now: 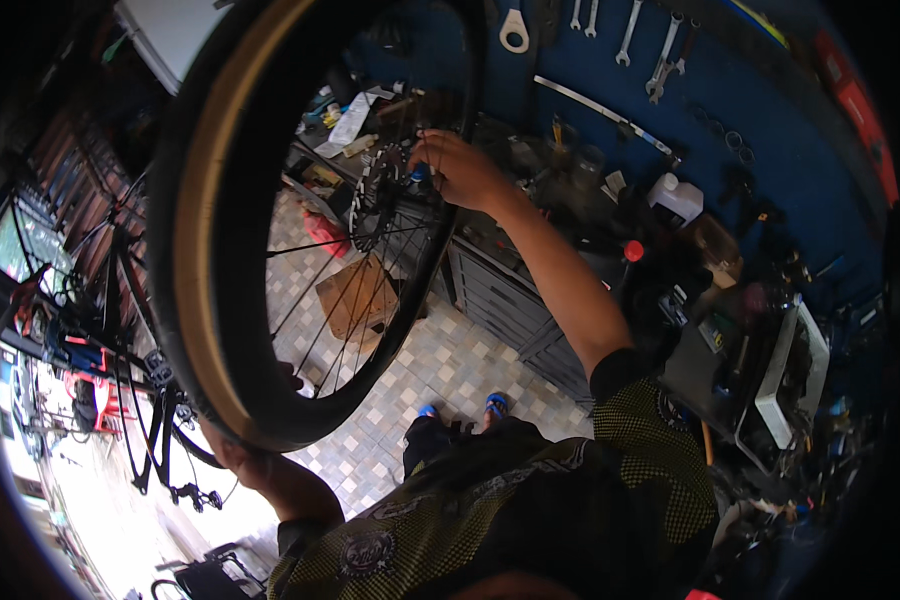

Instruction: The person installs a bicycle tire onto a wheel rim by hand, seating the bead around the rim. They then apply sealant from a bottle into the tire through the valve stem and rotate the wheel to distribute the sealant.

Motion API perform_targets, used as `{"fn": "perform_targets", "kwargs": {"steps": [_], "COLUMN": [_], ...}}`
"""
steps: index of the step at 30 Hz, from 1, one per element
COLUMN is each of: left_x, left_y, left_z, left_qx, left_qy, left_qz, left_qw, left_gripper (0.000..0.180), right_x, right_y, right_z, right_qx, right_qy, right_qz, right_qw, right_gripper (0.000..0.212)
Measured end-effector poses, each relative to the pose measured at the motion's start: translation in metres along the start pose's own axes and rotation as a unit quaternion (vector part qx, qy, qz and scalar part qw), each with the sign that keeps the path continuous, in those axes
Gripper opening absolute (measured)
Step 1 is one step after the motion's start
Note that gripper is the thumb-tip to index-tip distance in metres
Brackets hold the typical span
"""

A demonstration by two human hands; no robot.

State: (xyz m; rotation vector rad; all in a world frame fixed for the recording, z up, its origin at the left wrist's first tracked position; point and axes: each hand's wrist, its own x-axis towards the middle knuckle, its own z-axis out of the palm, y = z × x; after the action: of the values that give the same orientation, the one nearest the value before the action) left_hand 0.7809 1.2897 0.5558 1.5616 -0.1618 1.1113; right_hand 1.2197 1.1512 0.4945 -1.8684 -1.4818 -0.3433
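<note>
A bicycle wheel (200, 230) with a black tyre and tan sidewall fills the upper left, held up in front of me. My left hand (232, 455) grips the tyre at its lower rim, mostly hidden behind it. My right hand (460, 168) reaches to the hub, fingers closed around the axle end beside the black disc rotor (373, 195). Thin spokes (340, 290) fan out from the hub.
A blue pegboard wall (770, 150) carries wrenches (660, 60). A cluttered dark workbench (530, 290) with drawers stands below it, with a white jug (676, 196). A bicycle (140, 390) stands at left on the checkered tile floor (440, 360), near a cardboard box (355, 300).
</note>
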Motion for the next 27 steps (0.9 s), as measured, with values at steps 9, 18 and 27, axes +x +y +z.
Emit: {"fn": "perform_targets", "kwargs": {"steps": [9, 18, 27], "left_x": [0.167, 0.200, 0.193], "left_y": [-0.140, -0.167, -0.189], "left_z": [0.034, 0.025, 0.021], "left_qx": [-0.188, -0.329, -0.365], "left_qy": [-0.237, -0.214, -0.238], "left_qz": [0.039, -0.049, -0.127], "left_qw": [0.952, 0.918, 0.891], "left_gripper": [0.123, 0.061, 0.057], "right_x": [0.008, -0.236, -0.277], "right_y": [-0.026, -0.079, -0.031], "right_z": [0.050, 0.007, -0.046], "right_qx": [-0.112, -0.259, -0.033], "right_qy": [0.133, 0.585, 0.305], "right_qz": [0.068, 0.409, 0.492], "right_qw": [0.982, 0.651, 0.815], "right_gripper": [0.057, 0.092, 0.090]}}
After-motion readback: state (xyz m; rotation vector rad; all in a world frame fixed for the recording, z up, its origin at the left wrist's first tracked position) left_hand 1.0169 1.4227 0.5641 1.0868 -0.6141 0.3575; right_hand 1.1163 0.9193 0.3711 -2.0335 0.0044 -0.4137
